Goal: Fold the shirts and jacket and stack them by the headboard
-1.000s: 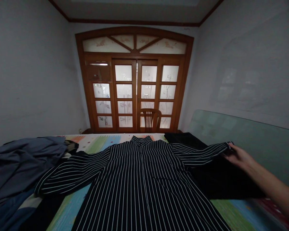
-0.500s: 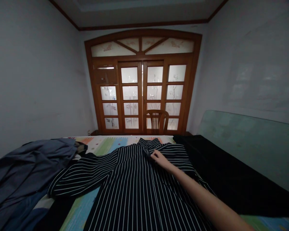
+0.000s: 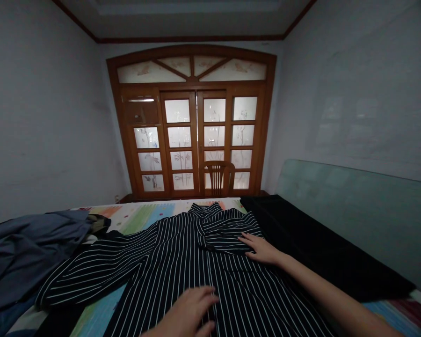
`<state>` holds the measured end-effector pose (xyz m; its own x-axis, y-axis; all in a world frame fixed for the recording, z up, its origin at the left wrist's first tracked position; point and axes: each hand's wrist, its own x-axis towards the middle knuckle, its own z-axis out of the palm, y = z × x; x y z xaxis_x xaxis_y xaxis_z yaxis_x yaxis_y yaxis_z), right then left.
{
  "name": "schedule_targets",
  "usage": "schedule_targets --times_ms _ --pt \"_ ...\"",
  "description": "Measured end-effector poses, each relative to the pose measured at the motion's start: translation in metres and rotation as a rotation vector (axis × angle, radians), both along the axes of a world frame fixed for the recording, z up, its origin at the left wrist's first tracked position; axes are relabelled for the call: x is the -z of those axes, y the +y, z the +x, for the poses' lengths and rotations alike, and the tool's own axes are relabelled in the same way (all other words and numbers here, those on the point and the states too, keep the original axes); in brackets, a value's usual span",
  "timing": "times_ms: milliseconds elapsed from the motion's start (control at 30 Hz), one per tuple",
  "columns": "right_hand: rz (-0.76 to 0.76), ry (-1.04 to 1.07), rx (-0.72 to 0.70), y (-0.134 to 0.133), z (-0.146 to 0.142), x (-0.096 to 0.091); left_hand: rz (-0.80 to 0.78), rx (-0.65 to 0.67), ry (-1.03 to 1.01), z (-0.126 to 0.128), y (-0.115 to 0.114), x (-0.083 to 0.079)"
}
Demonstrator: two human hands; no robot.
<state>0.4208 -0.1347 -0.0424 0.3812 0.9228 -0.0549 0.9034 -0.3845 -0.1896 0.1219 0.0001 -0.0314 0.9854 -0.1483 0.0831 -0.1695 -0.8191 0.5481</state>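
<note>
A black shirt with white stripes [image 3: 175, 252] lies spread on the bed, its collar toward the far edge. Its left-hand sleeve [image 3: 101, 267] stretches out to the side, while the other sleeve [image 3: 228, 234] is folded across the chest. My right hand [image 3: 261, 248] rests on that folded sleeve, fingers spread and flat. Low in the view, my left hand [image 3: 192, 311] is over the shirt front near the button line, slightly blurred, fingers apart. I cannot tell whether it touches the cloth. Neither hand holds anything.
Grey clothes [image 3: 38, 248] are heaped on the left of the bed. Black folded cloth [image 3: 312, 238] lies on the right, beside a pale green headboard [image 3: 354, 206]. A colourful bed sheet [image 3: 150, 217] shows beneath. Past the bed stand a wooden chair [image 3: 217, 175] and glazed doors [image 3: 196, 126].
My right hand has let go of the cuff near the collar and moved right, flattening onto the folded sleeve. My left hand has come into view at the bottom. The view has shifted right.
</note>
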Motion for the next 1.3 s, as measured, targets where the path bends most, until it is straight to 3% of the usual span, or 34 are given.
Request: schedule_targets --times_ms 100,267,367,500,667,767,867,1000,1133,1300 --pt "-0.058 0.013 0.066 -0.010 0.004 0.004 0.254 -0.238 0.026 0.058 0.025 -0.008" --pt "-0.211 0.018 0.177 -0.017 0.008 -0.003 0.606 -0.298 -0.111 0.126 0.036 0.004" --pt "-0.276 0.023 0.219 -0.018 0.014 -0.009 0.792 -0.333 -0.188 0.141 0.036 0.010" --pt "-0.323 0.065 0.237 -0.016 0.019 -0.014 0.942 -0.309 -0.181 0.138 0.036 0.002" --pt "-0.311 0.136 0.220 -0.017 0.020 -0.019 0.985 -0.192 -0.289 0.121 0.024 -0.007" --pt "-0.293 0.199 0.219 -0.018 0.025 -0.027 1.013 -0.085 -0.328 0.113 0.011 0.001" --pt "-0.212 0.254 0.212 -0.010 0.032 -0.037 0.994 -0.020 -0.224 0.105 -0.001 0.008" --pt "-0.006 0.207 0.252 0.016 0.032 -0.033 0.767 -0.143 -0.215 0.096 -0.009 0.003" --pt "0.023 0.109 0.350 0.036 0.020 -0.006 0.538 -0.360 -0.238 0.104 0.008 -0.008" --pt "-0.003 0.017 0.371 0.030 0.010 0.014 0.437 -0.322 0.096 0.112 0.044 0.001"
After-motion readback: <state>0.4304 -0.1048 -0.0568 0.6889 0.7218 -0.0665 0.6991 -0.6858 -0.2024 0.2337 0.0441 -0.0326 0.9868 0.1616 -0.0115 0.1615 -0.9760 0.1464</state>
